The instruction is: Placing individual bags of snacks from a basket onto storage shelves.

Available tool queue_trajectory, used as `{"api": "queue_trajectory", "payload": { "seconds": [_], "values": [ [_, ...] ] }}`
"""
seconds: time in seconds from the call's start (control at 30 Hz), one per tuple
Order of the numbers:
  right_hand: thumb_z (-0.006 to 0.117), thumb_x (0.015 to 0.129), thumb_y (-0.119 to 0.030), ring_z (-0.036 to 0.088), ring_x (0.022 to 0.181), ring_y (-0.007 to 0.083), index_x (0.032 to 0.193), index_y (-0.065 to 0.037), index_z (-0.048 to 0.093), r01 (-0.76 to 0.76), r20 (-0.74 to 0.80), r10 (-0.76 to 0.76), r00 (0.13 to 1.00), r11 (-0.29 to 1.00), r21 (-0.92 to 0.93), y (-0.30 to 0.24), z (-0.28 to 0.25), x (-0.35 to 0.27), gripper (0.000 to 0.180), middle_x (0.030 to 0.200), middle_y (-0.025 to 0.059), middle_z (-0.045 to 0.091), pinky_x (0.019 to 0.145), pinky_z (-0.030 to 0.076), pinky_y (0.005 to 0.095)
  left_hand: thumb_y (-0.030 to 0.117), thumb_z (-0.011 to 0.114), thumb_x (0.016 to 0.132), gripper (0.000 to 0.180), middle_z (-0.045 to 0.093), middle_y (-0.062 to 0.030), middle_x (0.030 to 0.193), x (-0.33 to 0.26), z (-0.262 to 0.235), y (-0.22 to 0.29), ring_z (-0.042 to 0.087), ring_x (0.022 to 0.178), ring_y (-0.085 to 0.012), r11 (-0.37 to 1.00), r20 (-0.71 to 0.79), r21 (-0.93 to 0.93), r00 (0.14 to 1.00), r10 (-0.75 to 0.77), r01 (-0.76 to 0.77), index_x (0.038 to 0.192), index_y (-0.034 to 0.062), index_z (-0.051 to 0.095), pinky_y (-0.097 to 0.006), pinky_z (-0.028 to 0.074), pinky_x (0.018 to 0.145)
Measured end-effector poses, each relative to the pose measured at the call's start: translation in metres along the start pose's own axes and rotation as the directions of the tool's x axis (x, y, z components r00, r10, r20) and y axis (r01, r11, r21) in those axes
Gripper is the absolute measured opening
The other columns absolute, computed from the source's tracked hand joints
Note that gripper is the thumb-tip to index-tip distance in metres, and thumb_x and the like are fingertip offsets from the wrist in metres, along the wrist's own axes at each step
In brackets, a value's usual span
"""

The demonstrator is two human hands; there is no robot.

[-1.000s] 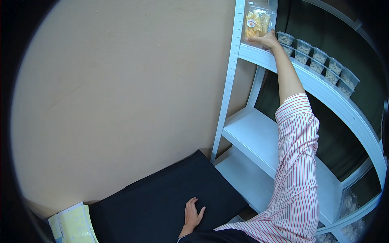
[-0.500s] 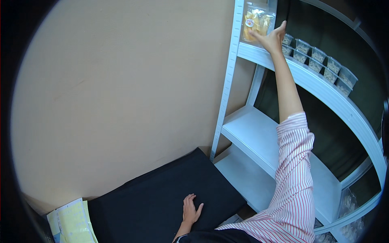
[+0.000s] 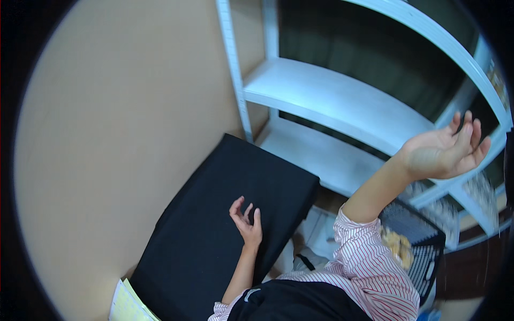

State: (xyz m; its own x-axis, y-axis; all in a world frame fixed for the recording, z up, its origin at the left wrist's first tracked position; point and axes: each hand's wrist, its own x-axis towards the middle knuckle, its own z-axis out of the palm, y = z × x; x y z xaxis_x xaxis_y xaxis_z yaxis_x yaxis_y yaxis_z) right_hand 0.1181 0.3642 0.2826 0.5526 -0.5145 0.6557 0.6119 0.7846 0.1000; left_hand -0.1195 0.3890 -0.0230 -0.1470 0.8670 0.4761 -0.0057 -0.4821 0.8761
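L hand (image 3: 245,220) rests on the black cushion (image 3: 225,224), grip open, fingers loosely curled, holding nothing. R hand (image 3: 443,151) is raised in the air, palm up, grip open and empty, in front of the white shelf unit (image 3: 332,101). Just below the R grip, by the striped sleeve (image 3: 369,262), sits a black mesh basket (image 3: 423,241) w/ a yellowish packet (image 3: 397,245) in it. Well below the L grip, at the cushion's near corner, lies a pale yellow pad (image 3: 126,305). Beige wall (image 3: 118,134) left of both.

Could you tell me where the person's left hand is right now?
In the head view, the left hand rests low and centre on the black cushion, left of the white shelving.
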Motion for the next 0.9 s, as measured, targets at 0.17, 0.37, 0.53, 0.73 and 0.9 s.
{"api": "queue_trajectory", "payload": {
  "seconds": [0.17, 0.37, 0.53, 0.73, 0.9],
  "values": [
    [0.050, 0.075, 0.007, 0.050, 0.081, 0.0157, 0.114, 0.003, 0.031, 0.129, 0.304, 0.058, 0.951, 0.820, -0.558, -0.047, -0.109, 0.008, 0.044, 0.089, 0.0115, 0.051, 0.075, 0.041, 0.0256, -0.012, 0.058, 0.067, 0.065, 0.031, -0.0129, 0.120, -0.031, 0.028, 0.039, 0.044, 0.104, -0.0198, 0.980, 0.163, -0.126, 0.977, -0.136, 0.157, 0.119, 0.0087, 0.025, -0.022, 0.048, 0.063],
    [0.056, 0.076, 0.000, 0.051, 0.077, 0.0124, 0.113, 0.002, 0.037, 0.044, 0.136, 0.471, 0.871, 0.201, -0.979, -0.133, -0.269, 0.044, 0.042, 0.090, 0.0105, 0.053, 0.070, 0.041, 0.0241, -0.001, 0.059, 0.071, 0.062, 0.027, -0.0151, 0.126, -0.092, 0.071, 0.040, 0.042, 0.105, -0.0215, 0.895, 0.585, -0.169, 0.773, -0.246, 0.413, 0.121, 0.0046, 0.023, -0.026, 0.043, 0.073],
    [0.063, 0.073, -0.015, 0.054, 0.087, 0.0201, 0.107, 0.007, 0.046, -0.056, -0.324, 0.619, 0.715, -0.411, -0.910, -0.222, -0.482, 0.042, 0.044, 0.092, 0.0162, 0.057, 0.078, 0.041, 0.0281, 0.020, 0.061, 0.074, 0.066, 0.028, -0.0200, 0.125, -0.176, 0.116, 0.038, 0.034, 0.115, -0.0311, 0.922, 0.877, 0.164, 0.376, -0.299, 0.351, 0.123, -0.0017, 0.022, -0.039, 0.030, 0.093],
    [0.071, 0.059, -0.024, 0.057, 0.087, 0.0288, 0.111, 0.014, 0.038, -0.295, -0.719, 0.584, 0.378, -0.660, -0.691, -0.263, -0.577, -0.020, 0.072, 0.093, 0.0236, 0.057, 0.078, 0.043, 0.0312, 0.022, 0.061, 0.075, 0.073, 0.022, -0.0230, 0.129, -0.261, 0.144, 0.033, 0.022, 0.122, -0.0348, 0.789, 0.890, 0.392, 0.023, -0.456, 0.474, 0.126, -0.0022, 0.014, -0.038, 0.029, 0.096],
    [0.069, 0.058, -0.032, 0.046, 0.104, 0.0324, 0.122, 0.009, 0.029, -0.089, -0.764, 0.522, 0.379, -0.801, -0.592, -0.258, -0.609, -0.025, 0.086, 0.107, 0.0229, 0.051, 0.091, 0.035, 0.0330, 0.013, 0.061, 0.075, 0.072, 0.022, -0.0193, 0.129, -0.263, 0.154, 0.037, 0.019, 0.124, -0.0316, 0.762, 0.863, 0.344, 0.136, -0.487, 0.549, 0.127, 0.0007, 0.013, -0.040, 0.032, 0.093]
  ]
}}
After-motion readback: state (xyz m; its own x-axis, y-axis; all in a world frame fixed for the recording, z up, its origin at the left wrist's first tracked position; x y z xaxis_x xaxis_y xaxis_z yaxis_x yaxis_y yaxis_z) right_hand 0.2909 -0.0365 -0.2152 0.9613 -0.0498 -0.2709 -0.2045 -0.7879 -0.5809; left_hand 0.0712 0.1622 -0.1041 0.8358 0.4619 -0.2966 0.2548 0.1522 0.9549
